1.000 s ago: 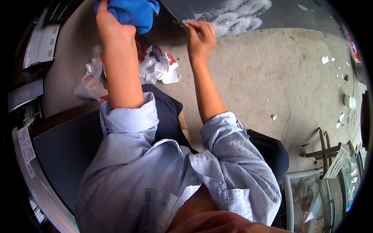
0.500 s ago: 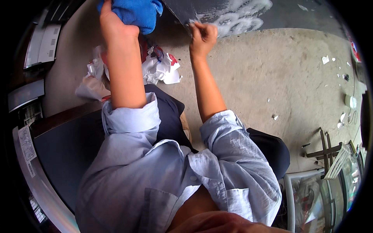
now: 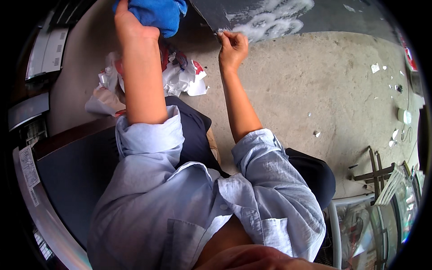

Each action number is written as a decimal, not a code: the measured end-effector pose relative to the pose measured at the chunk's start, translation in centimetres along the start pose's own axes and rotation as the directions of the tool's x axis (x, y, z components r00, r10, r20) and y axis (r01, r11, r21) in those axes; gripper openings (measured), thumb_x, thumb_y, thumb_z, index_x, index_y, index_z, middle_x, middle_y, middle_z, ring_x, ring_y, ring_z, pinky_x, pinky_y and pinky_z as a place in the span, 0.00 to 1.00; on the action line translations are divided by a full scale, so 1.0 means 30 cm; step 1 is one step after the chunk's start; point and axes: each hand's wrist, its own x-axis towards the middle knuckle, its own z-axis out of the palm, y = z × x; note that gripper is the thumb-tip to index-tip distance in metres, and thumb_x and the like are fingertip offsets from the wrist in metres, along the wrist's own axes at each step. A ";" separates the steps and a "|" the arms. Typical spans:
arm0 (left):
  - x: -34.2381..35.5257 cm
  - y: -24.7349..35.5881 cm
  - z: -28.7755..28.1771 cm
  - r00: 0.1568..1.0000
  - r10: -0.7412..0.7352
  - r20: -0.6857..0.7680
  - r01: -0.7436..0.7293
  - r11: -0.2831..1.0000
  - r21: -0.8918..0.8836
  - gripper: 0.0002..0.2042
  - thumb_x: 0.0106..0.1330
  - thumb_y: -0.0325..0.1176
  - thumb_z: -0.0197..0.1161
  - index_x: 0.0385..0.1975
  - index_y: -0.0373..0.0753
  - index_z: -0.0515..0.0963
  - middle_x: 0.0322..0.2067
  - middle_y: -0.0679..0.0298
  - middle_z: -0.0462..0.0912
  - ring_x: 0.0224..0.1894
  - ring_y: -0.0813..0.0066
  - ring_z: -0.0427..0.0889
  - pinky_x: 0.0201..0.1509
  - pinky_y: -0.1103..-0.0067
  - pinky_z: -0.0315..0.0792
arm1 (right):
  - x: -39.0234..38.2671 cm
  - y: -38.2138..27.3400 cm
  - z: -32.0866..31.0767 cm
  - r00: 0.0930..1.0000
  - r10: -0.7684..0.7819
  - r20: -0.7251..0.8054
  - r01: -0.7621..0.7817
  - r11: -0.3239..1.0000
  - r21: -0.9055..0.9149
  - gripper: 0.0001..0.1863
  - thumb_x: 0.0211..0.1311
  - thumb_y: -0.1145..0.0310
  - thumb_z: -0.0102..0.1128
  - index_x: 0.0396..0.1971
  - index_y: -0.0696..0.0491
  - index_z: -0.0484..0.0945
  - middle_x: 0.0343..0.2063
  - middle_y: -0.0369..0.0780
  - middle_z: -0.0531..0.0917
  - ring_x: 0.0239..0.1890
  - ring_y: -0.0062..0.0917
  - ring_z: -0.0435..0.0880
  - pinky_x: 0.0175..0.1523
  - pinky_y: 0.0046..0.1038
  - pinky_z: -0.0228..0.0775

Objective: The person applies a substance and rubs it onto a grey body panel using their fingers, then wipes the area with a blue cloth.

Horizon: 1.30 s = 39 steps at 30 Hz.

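A bunched blue cloth (image 3: 159,15) is in my left hand (image 3: 133,28), at the upper left, with part of the hand cut off by the picture's top edge. To the right stands a dark grey panel (image 3: 208,8), smeared with white foam or residue (image 3: 274,20). My right hand (image 3: 232,48) is closed in a pinch at the panel's lower left edge. Its fingertips touch a whitish patch there. What lies between them, if anything, is too small to make out.
Crumpled white and red wrapping (image 3: 182,76) lies on the concrete floor (image 3: 279,90) below my left forearm. Paper scraps (image 3: 375,68) are scattered at the right. Dark metal bars (image 3: 375,173) and a glass-fronted cabinet (image 3: 355,225) stand lower right. White appliance (image 3: 47,51) is at far left.
My right hand has slid slightly down and left along the panel's edge, its fingers still pinched. The left hand with the blue cloth has barely shifted.
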 end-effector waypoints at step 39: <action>-0.078 0.000 0.084 0.988 0.066 -0.140 -0.046 0.988 0.145 0.23 0.69 0.48 0.57 0.58 0.41 0.74 0.57 0.59 0.78 0.57 0.58 0.77 0.65 0.56 0.67 | 0.143 -0.179 0.055 0.937 -0.350 0.013 0.350 0.937 0.009 0.07 0.45 0.81 0.72 0.25 0.57 0.82 0.28 0.36 0.77 0.32 0.24 0.80 0.36 0.26 0.73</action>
